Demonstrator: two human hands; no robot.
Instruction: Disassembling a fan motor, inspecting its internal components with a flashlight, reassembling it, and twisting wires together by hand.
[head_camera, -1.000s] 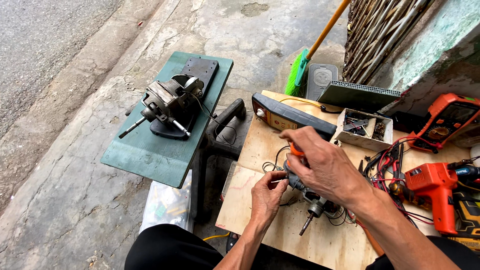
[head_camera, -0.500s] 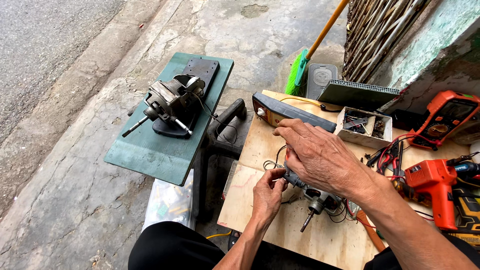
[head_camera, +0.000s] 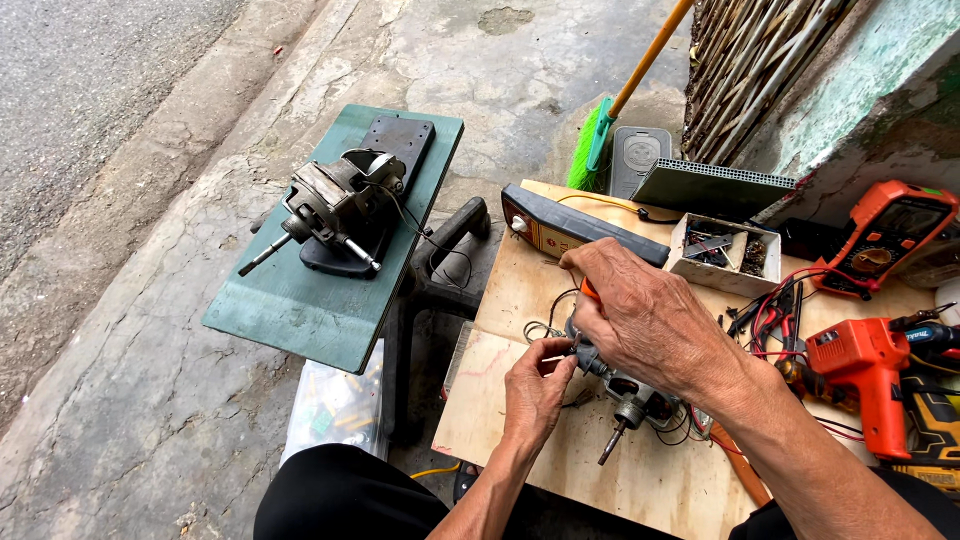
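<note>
A small electric motor with a steel shaft lies on a plywood board. My right hand rests over the motor's top and grips an orange-handled tool whose tip is hidden under my fingers. My left hand pinches thin wires at the motor's left side. Loose wires curl on the board beside my hands.
A second motor sits on a green stool at the left. An orange drill, an orange multimeter, a box of small parts, a long meter and a green broom surround the board.
My right hand shifted slightly forward over the motor, covering more of the orange handle. My left hand moved up closer to the motor's side.
</note>
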